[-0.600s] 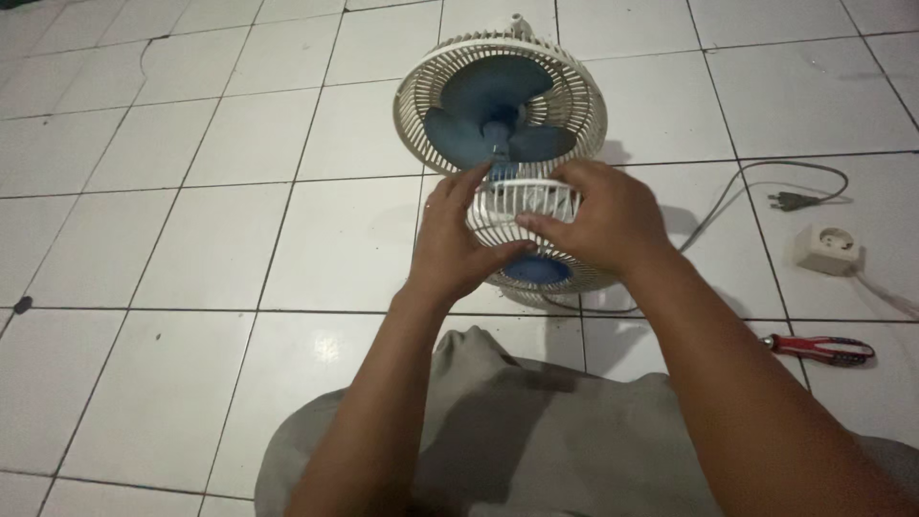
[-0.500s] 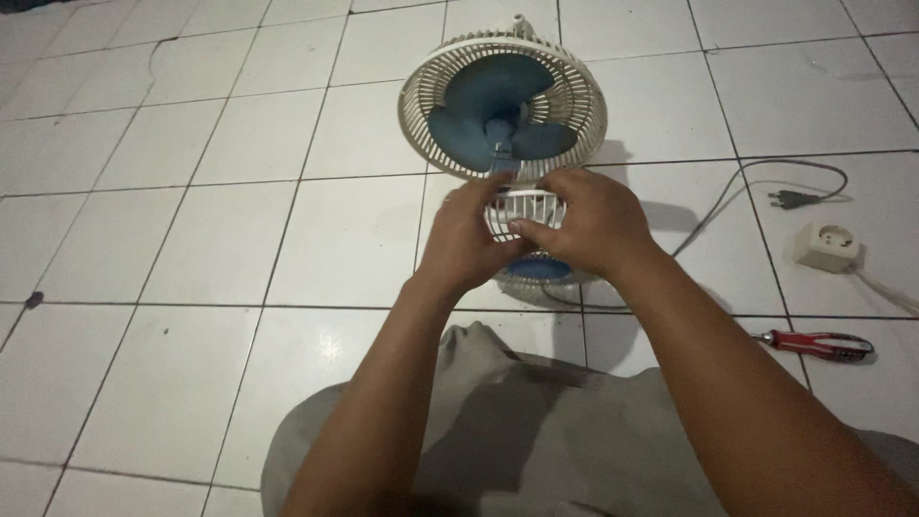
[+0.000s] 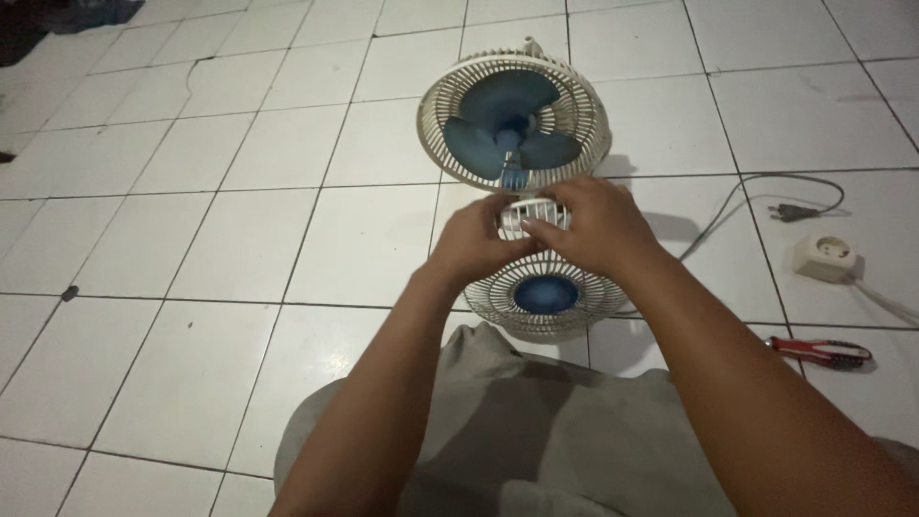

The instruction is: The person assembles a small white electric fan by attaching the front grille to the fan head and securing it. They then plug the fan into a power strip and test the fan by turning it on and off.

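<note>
A small white fan (image 3: 515, 120) with blue blades lies on the tiled floor, its rear guard facing up. In front of it, a loose white front grille (image 3: 546, 297) with a blue round centre rests on the floor by my knee. My left hand (image 3: 476, 239) and my right hand (image 3: 592, 225) meet above that grille, both gripping a small white ribbed part (image 3: 529, 212) at the fan's lower edge. Fingers hide most of that part.
A grey power cord with plug (image 3: 793, 212) runs right of the fan. A white socket block (image 3: 828, 255) lies at the right edge. A red-handled screwdriver (image 3: 823, 351) rests on the floor at lower right. My grey-clad knee (image 3: 517, 421) fills the foreground.
The view has shifted down and left. My hands have drawn closer together on the white part, and the front grille with its blue centre now shows fully below them.
</note>
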